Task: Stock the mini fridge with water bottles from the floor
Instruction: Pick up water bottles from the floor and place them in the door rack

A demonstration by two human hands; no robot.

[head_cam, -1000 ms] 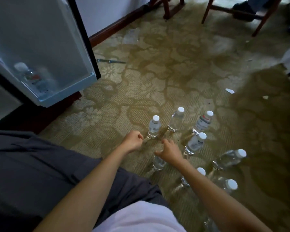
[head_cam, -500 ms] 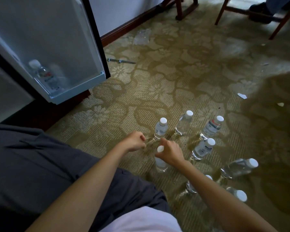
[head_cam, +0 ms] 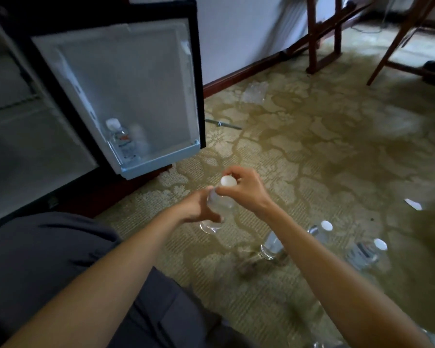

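Note:
A clear water bottle (head_cam: 217,209) with a white cap is lifted off the carpet in front of me. My right hand (head_cam: 246,190) grips it at the neck, just below the cap. My left hand (head_cam: 199,208) wraps around its body from the left. The mini fridge door (head_cam: 126,91) stands open at the upper left, and one bottle (head_cam: 122,139) stands in its bottom door shelf. Three more bottles stand on the carpet at the lower right: one (head_cam: 270,244) by my right forearm, one (head_cam: 320,231) behind it, one (head_cam: 364,252) further right.
The fridge interior (head_cam: 23,121) is at the far left, blurred. Wooden chair legs (head_cam: 322,33) stand at the back right by the wall. A crumpled plastic wrap (head_cam: 254,92) and a thin dark rod (head_cam: 222,123) lie on the carpet. My dark trouser leg (head_cam: 48,267) fills the lower left.
My right hand lifted a bottle off the floor and carried it left toward the fridge; my left hand opened and closed around its body. The view swung up and left.

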